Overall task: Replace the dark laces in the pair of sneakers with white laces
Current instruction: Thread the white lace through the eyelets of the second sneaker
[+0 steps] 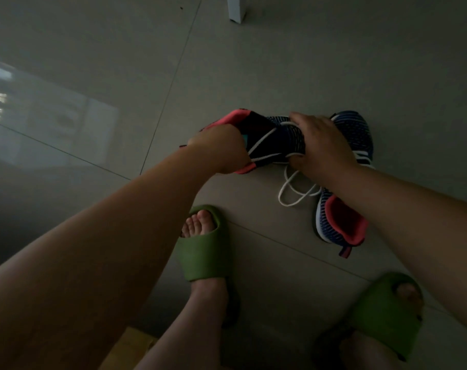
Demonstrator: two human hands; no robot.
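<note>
Fingers of my right hand (pixel 323 145) curl over the toe end of the lifted sneaker (pixel 273 141), pinching it where the white lace (pixel 293 188) leaves the eyelets. My left hand (pixel 221 150) grips the same shoe at its coral-lined collar; its fingers are hidden behind the shoe, so I judge that grip from the wrist alone.

The shoe's long axis runs left to right between my 2 hands, heel at the left, toe at the right, held above the tiled floor (pixel 120 62). White lace crosses its upper and hangs in a loose loop just below my right hand, so that hand is the nearer to the free end. By my reading the next threading pull falls to the right, with the left steadying the heel.

The second sneaker (pixel 341 220) lies on the floor under my right forearm, heel toward me, with white lace showing at its far end. I cannot make out any dark laces. My feet in green slippers (pixel 203 252) stand near.
</note>
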